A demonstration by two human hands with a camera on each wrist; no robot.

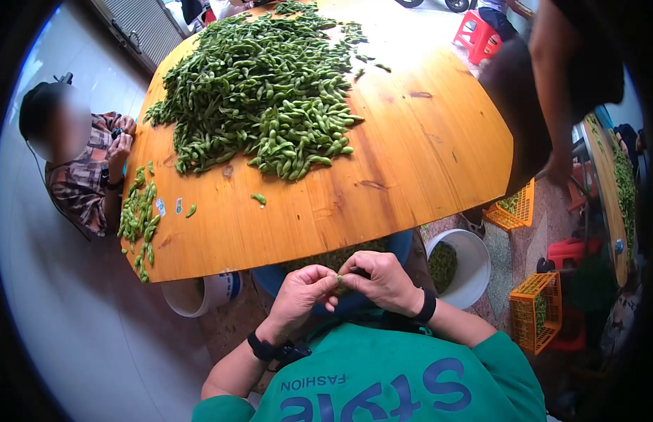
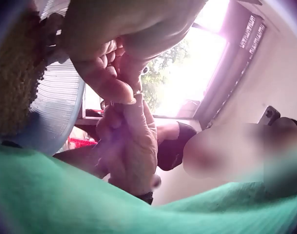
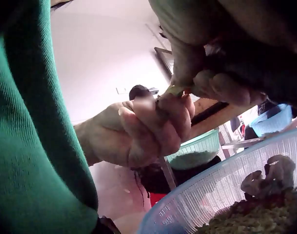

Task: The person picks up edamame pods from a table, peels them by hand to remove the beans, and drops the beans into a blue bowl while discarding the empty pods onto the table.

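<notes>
One held pod [image 1: 340, 278], two buckets [image 1: 475, 261], two crates [image 1: 525, 328].

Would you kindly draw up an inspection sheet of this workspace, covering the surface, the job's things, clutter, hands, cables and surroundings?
Surface: wooden table, with darker marks in its boards.
Job's things: large heap of green pods on the table; smaller pod group at its left edge; small green piece at the fingertips.
Clutter: two small cards beside the smaller group; a stray pod near the heap.
Hands: left hand and right hand meet, pinching the small green piece.
Cables: nothing seen for certain.
Surroundings: seated person left of the table; white bucket and orange crate on the floor, right.
</notes>
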